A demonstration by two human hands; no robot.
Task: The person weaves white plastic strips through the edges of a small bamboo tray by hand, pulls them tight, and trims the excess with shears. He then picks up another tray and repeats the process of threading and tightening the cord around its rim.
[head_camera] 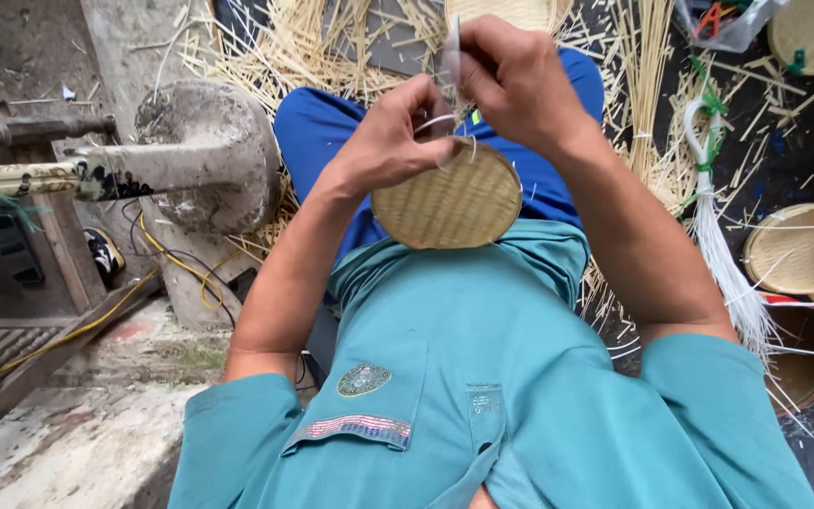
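A worn grey stone wheel (207,155) stands at the person's left amid scattered pale bamboo splints (332,47). A small round woven bamboo tray (449,203) rests on the lap, the left hand (390,137) clamped on its rim. The right hand (511,80) pinches a thin white strip (435,123) above it. Finished trays (789,250) lie right.

Soft, even daylight falls on my work with no glare and only faint shadows under my forearms; the dark ground at the right stays dim. The wide lens bends the edges, and my shirt close below looks slightly soft
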